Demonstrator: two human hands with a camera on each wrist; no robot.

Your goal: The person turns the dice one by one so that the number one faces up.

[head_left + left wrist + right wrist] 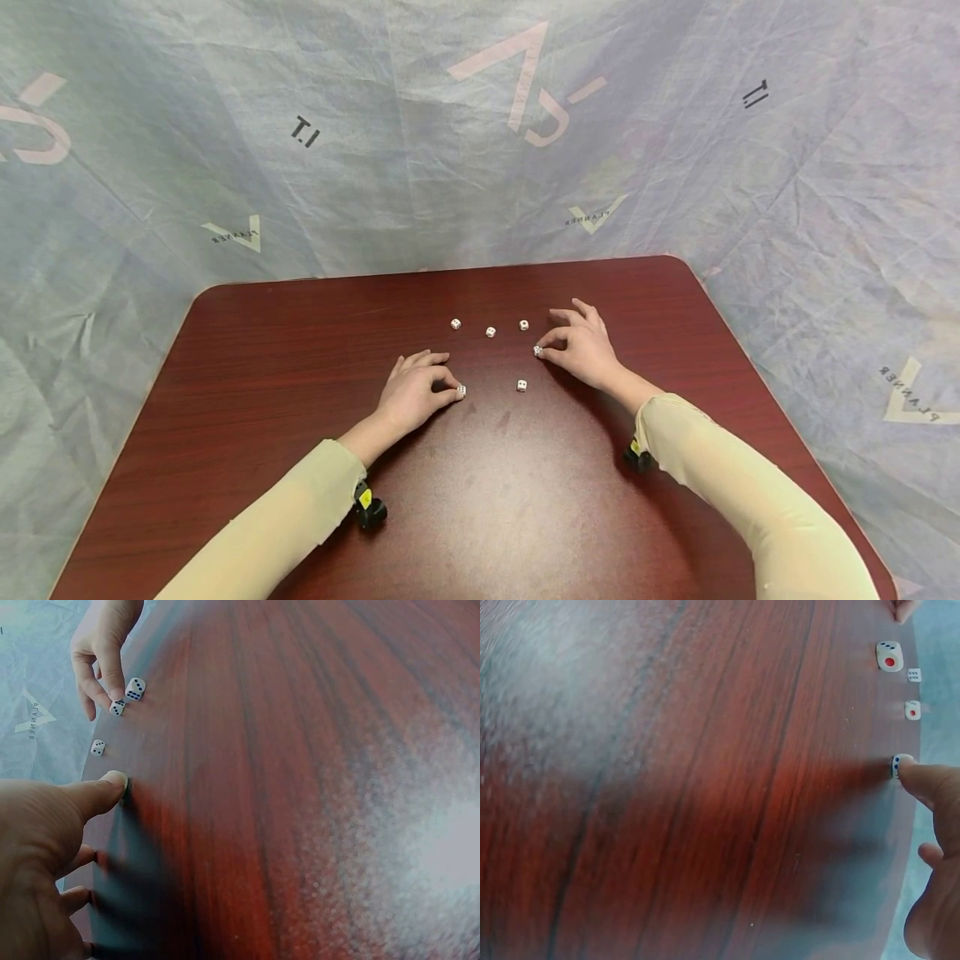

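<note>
My left hand point(414, 390) pinches a white die point(461, 391) between thumb and index finger at the tabletop, left of the middle. In the left wrist view the thumb hides nearly all of that die. Farther right, my right hand point(587, 348) pinches another white die point(537, 351), its other fingers spread above the table. Blue pips show on this die point(897, 766) in the right wrist view. Between the hands lies a loose die point(521, 386), nearer the front. Behind them stand three more dice in a loose row: left point(456, 324), middle point(491, 332) and right point(524, 325).
The dark red wood-grain table point(300, 333) has rounded back corners and a bright glare patch in front. A grey printed cloth point(360, 167) hangs behind and beside it. Each wrist carries a small black camera, the left camera point(371, 510) close over the tabletop.
</note>
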